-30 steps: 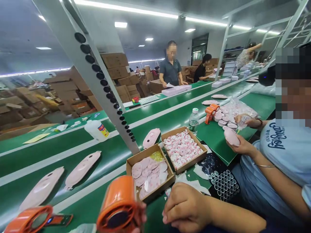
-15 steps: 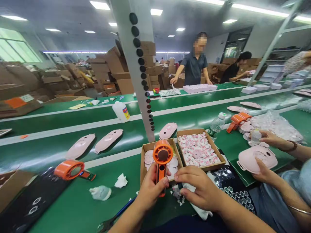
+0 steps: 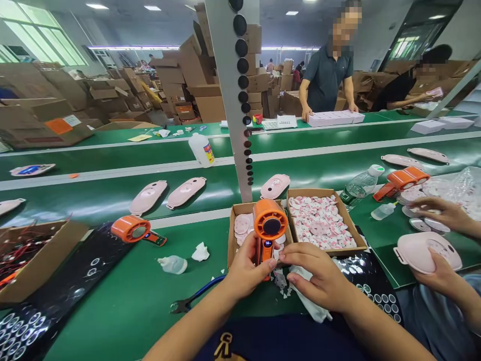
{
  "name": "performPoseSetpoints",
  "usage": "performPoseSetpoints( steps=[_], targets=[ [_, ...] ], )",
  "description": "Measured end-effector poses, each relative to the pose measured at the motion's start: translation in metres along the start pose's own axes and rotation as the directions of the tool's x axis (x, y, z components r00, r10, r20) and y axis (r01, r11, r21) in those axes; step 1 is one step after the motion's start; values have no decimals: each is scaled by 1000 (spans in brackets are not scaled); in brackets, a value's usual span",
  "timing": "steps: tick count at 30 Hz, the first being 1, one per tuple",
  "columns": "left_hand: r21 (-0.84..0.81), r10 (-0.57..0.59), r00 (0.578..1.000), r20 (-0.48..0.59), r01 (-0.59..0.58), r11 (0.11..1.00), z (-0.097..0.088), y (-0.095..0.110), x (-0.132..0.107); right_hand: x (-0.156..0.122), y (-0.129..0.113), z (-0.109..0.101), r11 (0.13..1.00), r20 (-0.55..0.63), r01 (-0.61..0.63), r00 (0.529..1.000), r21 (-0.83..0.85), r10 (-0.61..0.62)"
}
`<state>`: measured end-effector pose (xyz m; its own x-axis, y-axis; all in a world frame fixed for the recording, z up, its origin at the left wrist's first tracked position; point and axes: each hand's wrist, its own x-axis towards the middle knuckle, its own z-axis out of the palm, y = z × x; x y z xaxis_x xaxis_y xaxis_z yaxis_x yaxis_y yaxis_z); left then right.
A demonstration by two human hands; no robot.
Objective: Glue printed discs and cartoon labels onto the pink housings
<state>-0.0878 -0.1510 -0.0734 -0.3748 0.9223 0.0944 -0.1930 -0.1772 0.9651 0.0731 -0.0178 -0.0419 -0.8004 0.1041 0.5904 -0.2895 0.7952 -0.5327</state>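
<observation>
My left hand (image 3: 244,268) is wrapped round the handle of an orange handheld fan (image 3: 268,220), held upright with its round head on top. A small lit display shows on the handle. Close to the fan's right side, my right hand (image 3: 319,273) has its fingers loosely stretched and apart, with nothing visible in them. Behind the fan stands a cardboard box (image 3: 236,213) of round printed discs. To its right is a second box (image 3: 358,243) full of pink-and-white printed pieces. Small scraps (image 3: 280,278) and a white cloth (image 3: 311,298) lie below my right hand.
Another orange fan (image 3: 133,229), a small squeeze bottle (image 3: 173,264), crumpled tissue (image 3: 201,251) and blue-handled pliers (image 3: 199,296) lie at left. Pink oval covers (image 3: 187,192) rest on the belt. A co-worker's hand (image 3: 436,273) holds a pink cover at right, near a water bottle (image 3: 363,185).
The view has shifted left and down. The fan's display, dark before, is now lit. The co-worker at right has put down a small bottle and reaches to the discs.
</observation>
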Motion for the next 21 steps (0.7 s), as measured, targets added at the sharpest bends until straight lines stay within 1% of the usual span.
performPoseSetpoints(
  steps=[4, 9, 18, 21],
  targets=[
    [-18, 6, 1000, 15, -5, 1000, 3, 2, -2, 0, -3, -1, 1000, -1, 6, 1000, 5, -6],
    [-44, 4, 1000, 12, -4, 999, 5, 5, -6, -2, -7, 3, 1000, 17, 18, 1000, -4, -18],
    [-111, 30, 998, -62, -37, 993, 5, 5, -12, -10, -12, 4, 1000, 32, 16, 999, 5, -16],
    [-125, 40, 997, -61, -48, 991, 8, 7, -14, -11, -15, 4, 1000, 26, 20, 999, 12, -21]
  ],
)
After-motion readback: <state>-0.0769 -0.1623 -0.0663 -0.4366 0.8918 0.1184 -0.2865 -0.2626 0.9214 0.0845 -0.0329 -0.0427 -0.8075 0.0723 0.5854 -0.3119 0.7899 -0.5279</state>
